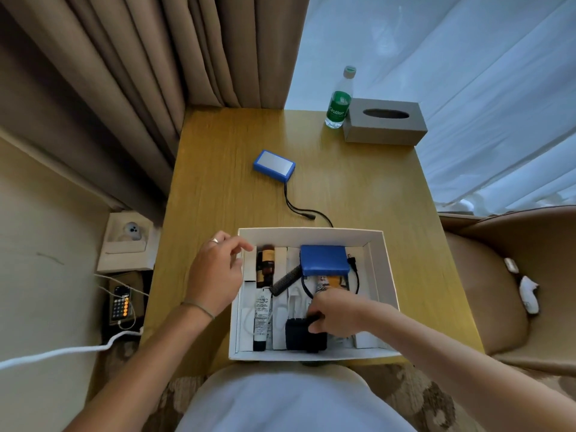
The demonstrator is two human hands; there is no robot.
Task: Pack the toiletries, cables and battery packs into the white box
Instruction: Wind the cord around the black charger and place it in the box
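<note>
White box (386,269), near table edge: we are gripping a black adapter (304,336) inside it with our right hand (338,313); our left hand (215,272) is hovering relaxed at its left wall. One blue battery pack (324,260) is lying inside, another (274,165) is sitting out on the table (358,188).

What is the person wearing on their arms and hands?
Both forearms are bare, no sleeves showing. The left hand has a ring on one finger and a thin band round its wrist. The right hand shows no jewellery.
</note>
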